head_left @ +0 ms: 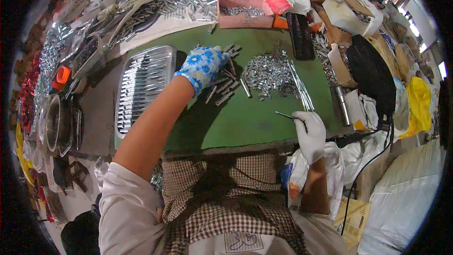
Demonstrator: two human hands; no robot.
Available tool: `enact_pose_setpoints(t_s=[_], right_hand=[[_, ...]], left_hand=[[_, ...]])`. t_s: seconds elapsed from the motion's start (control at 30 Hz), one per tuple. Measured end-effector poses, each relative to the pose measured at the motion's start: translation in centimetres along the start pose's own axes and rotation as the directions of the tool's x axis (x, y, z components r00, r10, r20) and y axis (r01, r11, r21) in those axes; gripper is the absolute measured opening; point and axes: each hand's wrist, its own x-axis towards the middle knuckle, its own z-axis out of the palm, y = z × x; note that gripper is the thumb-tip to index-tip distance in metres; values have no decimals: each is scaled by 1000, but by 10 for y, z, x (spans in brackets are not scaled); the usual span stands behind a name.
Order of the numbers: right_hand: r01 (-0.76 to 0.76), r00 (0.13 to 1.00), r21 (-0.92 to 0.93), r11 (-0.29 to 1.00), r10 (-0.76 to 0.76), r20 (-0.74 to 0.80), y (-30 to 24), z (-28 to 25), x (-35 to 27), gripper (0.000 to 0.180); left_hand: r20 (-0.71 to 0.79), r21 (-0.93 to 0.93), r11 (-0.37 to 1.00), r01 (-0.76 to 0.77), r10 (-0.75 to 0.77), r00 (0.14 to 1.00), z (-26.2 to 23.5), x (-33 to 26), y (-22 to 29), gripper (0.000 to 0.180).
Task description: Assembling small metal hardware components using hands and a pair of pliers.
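Observation:
My left hand (200,67), in a blue-flowered glove, reaches over a loose heap of short metal rods (227,85) on the green work mat (226,125). Its fingers curl down among the rods, and their tips are hidden. In a white glove, my right hand (310,134) is near the mat's front right edge. It pinches a thin metal rod (283,114), which points left. Between the hands lies a pile of small shiny metal parts (269,74). Several long thin rods (301,87) lie along the right side of that pile.
A clear plastic tray (173,66) of lined-up metal rods stands left. At the back are a pink box (245,21) of small parts and a dark phone (300,37). A metal cylinder (343,106) lies on the right. Cluttered bins and parts ring the mat.

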Motion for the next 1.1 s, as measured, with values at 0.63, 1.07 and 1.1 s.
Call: enact_pose_setpoints(t_s=[0.63,1.07,1.1], right_hand=[[50,999,-56,997,-49,19,-1,-1,-2,14],[158,983,-107,982,-146,111,-27,1,3,13],[159,983,-122,980,-146,114,-27,1,3,12]], left_hand=[[-270,-135,982,-132,92,959,-5,-23,3,37],[-227,-410,911,-48,-51,973,23,-105,115,30],[-228,-416,908,-49,-51,972,24,-105,116,30]])
